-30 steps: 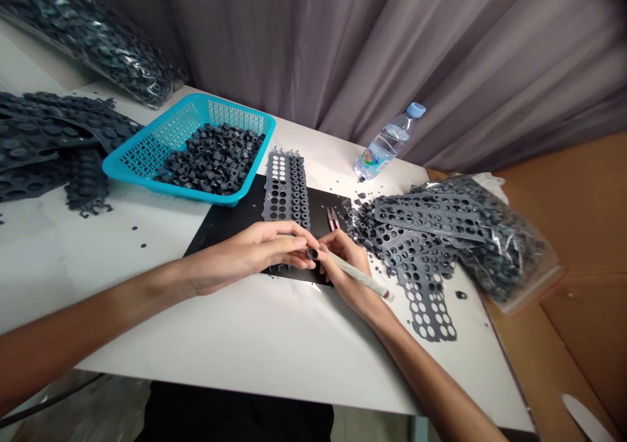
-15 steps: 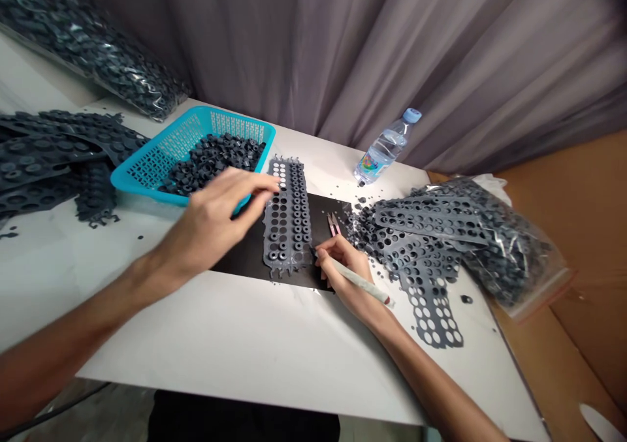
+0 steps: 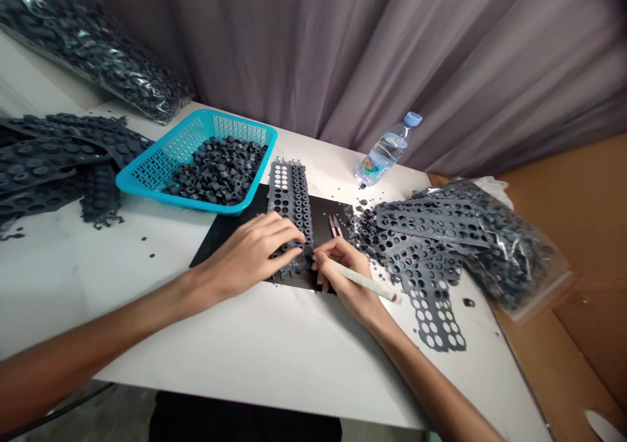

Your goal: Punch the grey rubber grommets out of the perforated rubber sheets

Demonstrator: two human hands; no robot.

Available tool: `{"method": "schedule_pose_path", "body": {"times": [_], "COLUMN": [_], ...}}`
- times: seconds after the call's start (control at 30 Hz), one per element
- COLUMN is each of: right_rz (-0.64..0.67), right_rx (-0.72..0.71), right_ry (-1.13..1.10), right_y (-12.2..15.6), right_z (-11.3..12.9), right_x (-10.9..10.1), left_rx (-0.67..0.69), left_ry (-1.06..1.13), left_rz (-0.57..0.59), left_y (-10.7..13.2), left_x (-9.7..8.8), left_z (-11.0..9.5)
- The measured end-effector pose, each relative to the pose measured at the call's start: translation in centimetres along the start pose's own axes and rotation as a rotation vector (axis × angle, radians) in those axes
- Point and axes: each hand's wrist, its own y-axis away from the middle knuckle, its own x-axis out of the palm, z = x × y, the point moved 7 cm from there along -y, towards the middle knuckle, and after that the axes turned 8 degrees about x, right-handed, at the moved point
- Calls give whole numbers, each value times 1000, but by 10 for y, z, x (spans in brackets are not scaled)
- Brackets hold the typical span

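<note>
A dark grey rubber sheet [image 3: 289, 194] with rows of holes and small round parts lies over a black mat [image 3: 208, 239]. My left hand [image 3: 257, 249] reaches across its lower end, thumb and forefinger pinched about a small rubber part at the lower right, which is mostly hidden. My right hand [image 3: 345, 266] is closed round a pale pen-shaped tool [image 3: 365, 281] with a red mark at its rear. The tool's dark tip meets the sheet's lower right edge, close to my left fingertips. Small pink-handled scissors [image 3: 336, 226] lie just beyond my right hand.
Left of the sheet stands a blue basket [image 3: 198, 202] of loose rubber parts. Punched-out sheets [image 3: 438, 311] and a filled plastic bag [image 3: 524, 266] are on the right. A water bottle [image 3: 385, 151] stands behind. More sheets [image 3: 44, 168] and another bag [image 3: 98, 50] are far left.
My left hand has moved right and down from above the basket's corner to the sheet's lower end. My right hand stays almost in place with the tool.
</note>
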Motion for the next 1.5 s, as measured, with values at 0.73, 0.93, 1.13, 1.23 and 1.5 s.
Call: {"method": "schedule_pose_path", "body": {"times": [0.73, 0.93, 1.13, 1.23, 1.5], "right_rz": [20, -8, 4, -14, -108], "right_rx": [5, -10, 1, 10, -19], "right_ry": [68, 156, 151, 78, -1], "right_y": [-1, 0, 0, -1, -3], "right_z": [1, -1, -3, -2, -1], "right_x": [6, 7, 7, 4, -5], "left_rx": [11, 57, -346, -480, -628], "left_ry": [-65, 10, 464, 817, 1213], "left_rz": [158, -5, -466, -298, -87], "left_y": [5, 1, 3, 5, 17], "left_x": [33, 32, -17, 0, 31], "left_z": [4, 2, 35, 38, 17]}}
